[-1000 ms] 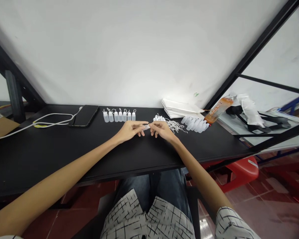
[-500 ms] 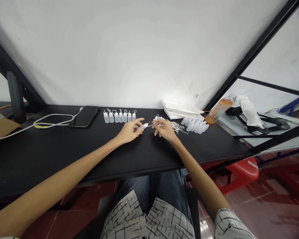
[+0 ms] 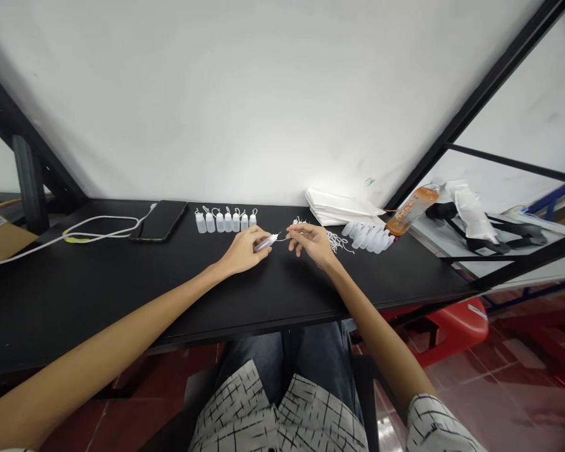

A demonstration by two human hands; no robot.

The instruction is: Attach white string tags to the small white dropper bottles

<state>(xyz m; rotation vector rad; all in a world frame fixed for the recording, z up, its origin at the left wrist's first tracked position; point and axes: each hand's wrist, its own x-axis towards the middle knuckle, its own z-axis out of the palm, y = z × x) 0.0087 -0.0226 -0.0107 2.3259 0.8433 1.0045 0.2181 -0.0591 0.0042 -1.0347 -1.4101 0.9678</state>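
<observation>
My left hand point(image 3: 242, 251) is closed around a small translucent squeeze bottle point(image 3: 266, 243), tilted with its thin needle-like tip toward the right. A thin white cord point(image 3: 281, 240) runs between the bottle's neck and my right hand point(image 3: 314, 245), whose thumb and fingertips pinch it. Whether a cap sits on the cord's end is too small to tell. Beyond my left hand stands a row of several similar bottles point(image 3: 228, 223) with white looped tops. Just past my right hand lies a pile of white looped cords point(image 3: 336, 242), partly hidden by that hand.
Several plain bottles point(image 3: 369, 238) lie right of the cords, beside an orange drink bottle point(image 3: 412, 209). White sheets point(image 3: 341, 207) are stacked against the wall. A black phone point(image 3: 160, 221) with a white cable point(image 3: 108, 218) rests on the black table point(image 3: 136, 282) at left.
My left hand has turned slightly, so the bottle's tip points a little higher. The cord now bows below the tip, and my right fingers have shifted slightly.
</observation>
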